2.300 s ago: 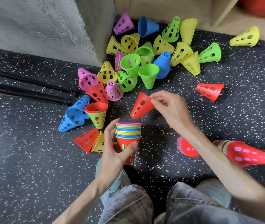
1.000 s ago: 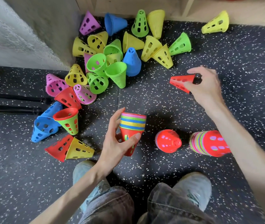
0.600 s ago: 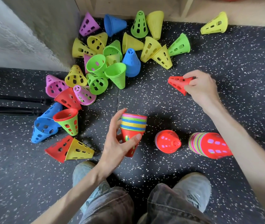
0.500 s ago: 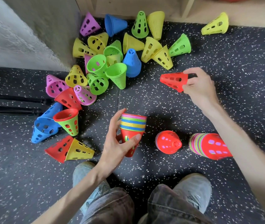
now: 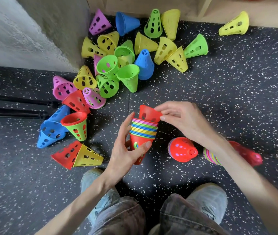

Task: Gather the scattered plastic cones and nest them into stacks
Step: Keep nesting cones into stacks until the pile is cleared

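Head view — fingers (image 5: 159,110) pinching red cone (image 5: 149,114)

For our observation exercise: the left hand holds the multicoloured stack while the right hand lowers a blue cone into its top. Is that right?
Not quite: the cone is red, not blue. The head view shows the right hand pinching a red cone at the top of the multicoloured stack, which the left hand holds.
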